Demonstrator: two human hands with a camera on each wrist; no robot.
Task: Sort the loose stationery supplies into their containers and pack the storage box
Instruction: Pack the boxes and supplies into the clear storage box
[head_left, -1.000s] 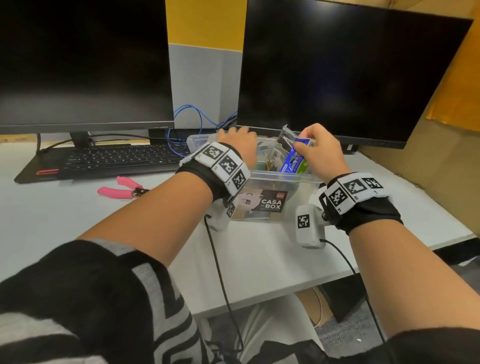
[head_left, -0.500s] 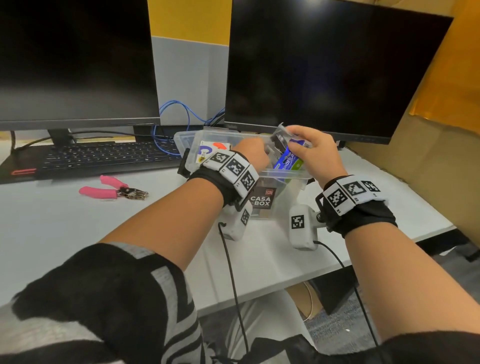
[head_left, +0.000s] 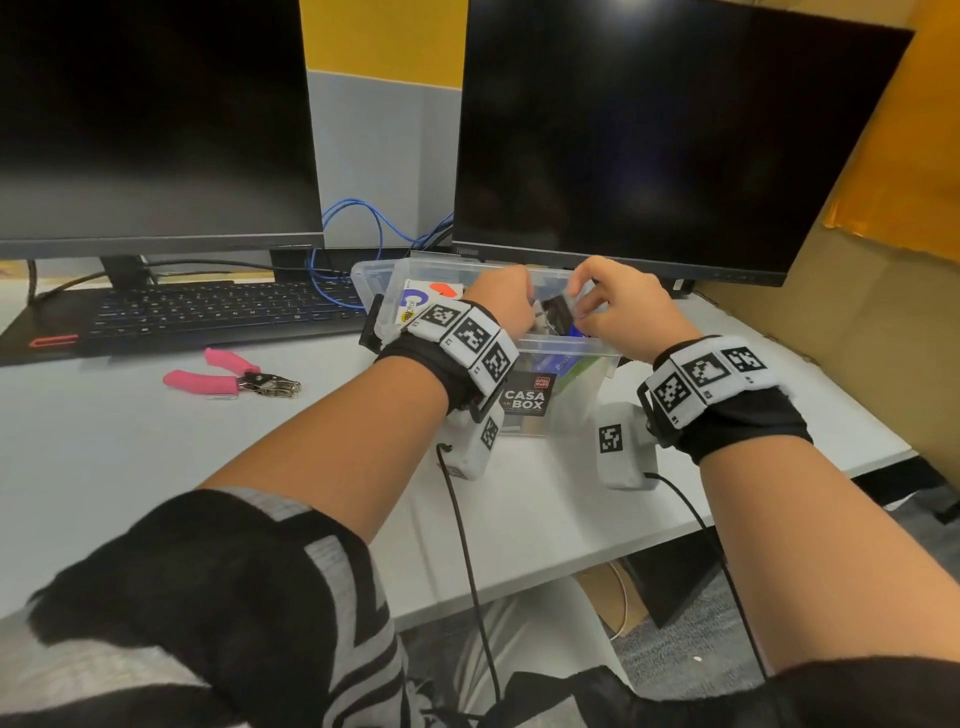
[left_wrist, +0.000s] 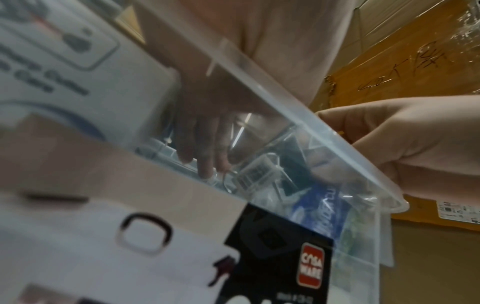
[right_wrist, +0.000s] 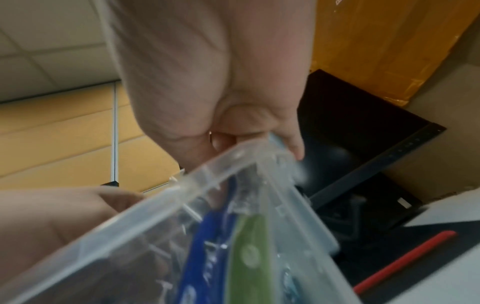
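Here, clear box (head_left: 561, 358) sits on desk (head_left: 130, 457), near the right monitor (head_left: 665, 135). Left hand (head_left: 506, 299) reaches down inside the box, fingers (left_wrist: 205, 156) straight, touching small clear cases at the bottom. Right hand (head_left: 618, 312) over the box's right end, pinching a clear packet (head_left: 558, 312). Pink pliers (head_left: 228, 375) lie well left, by the keyboard (head_left: 208, 312).
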